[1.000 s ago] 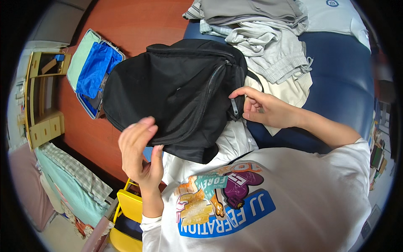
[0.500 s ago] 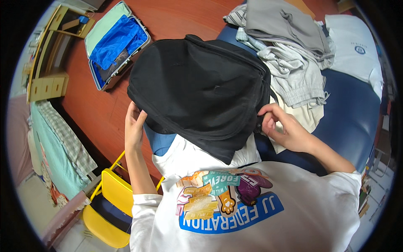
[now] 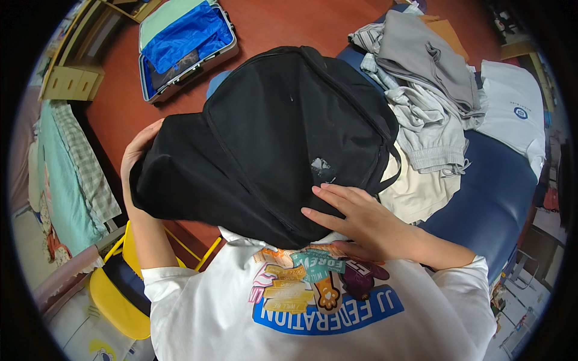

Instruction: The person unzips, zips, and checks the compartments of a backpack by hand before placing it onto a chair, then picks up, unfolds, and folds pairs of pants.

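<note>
The place appears to be a room inside a home, and several things show it. On the smooth red-brown floor (image 3: 283,27) lies an open, silver-rimmed suitcase (image 3: 212,65) with bright blue lining. Folded grey clothes (image 3: 421,60) and a white shirt (image 3: 509,90) are laid upon a dark blue, leather-like padded seat (image 3: 494,186). At the left side there are a pale wooden cabinet with small drawers (image 3: 69,83), a draped teal cloth (image 3: 69,186) and a yellow chair with thin legs (image 3: 117,307).

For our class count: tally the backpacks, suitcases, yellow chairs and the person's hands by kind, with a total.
Black fabric backpack: 1
Open rectangular silver-rimmed suitcase: 1
Yellow tube-framed chair: 1
Left hand and right hand, bare: 2
Total: 5
</note>
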Tool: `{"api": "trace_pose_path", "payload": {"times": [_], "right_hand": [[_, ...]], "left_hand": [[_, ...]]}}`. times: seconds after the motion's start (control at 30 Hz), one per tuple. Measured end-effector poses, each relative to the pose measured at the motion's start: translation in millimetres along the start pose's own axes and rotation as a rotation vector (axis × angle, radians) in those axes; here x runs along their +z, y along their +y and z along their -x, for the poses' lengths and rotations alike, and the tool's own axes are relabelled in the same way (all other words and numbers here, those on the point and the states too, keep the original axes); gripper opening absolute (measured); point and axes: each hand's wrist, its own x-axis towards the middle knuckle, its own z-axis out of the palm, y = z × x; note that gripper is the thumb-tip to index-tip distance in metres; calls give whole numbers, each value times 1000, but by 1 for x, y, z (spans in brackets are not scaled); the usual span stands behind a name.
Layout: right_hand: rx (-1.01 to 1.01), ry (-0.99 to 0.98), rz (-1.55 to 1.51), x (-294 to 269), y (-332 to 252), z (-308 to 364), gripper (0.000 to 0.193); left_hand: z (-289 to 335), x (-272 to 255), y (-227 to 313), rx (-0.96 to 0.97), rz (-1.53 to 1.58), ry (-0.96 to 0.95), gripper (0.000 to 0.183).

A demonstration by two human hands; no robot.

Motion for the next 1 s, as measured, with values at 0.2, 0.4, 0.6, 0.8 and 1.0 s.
{"api": "trace_pose_path", "payload": {"times": [0.2, 0.4, 0.6, 0.8, 1.0], "right_hand": [[157, 281, 112, 31, -2, -8, 87], [37, 588, 192, 38, -15, -31, 73], [36, 626, 164, 37, -12, -30, 83], [147, 692, -316, 22, -21, -23, 57], [543, 792, -875, 28, -38, -16, 44]], "left_hand": [[-2, -16, -27, 444, -767, -192, 38], [-34, 3, -31, 532, -578, -318, 47], [-66, 28, -25, 471, -447, -436, 35], [-78, 82, -1, 514, -448, -945, 18], [-87, 84, 10, 204, -887, -780, 28]]}}
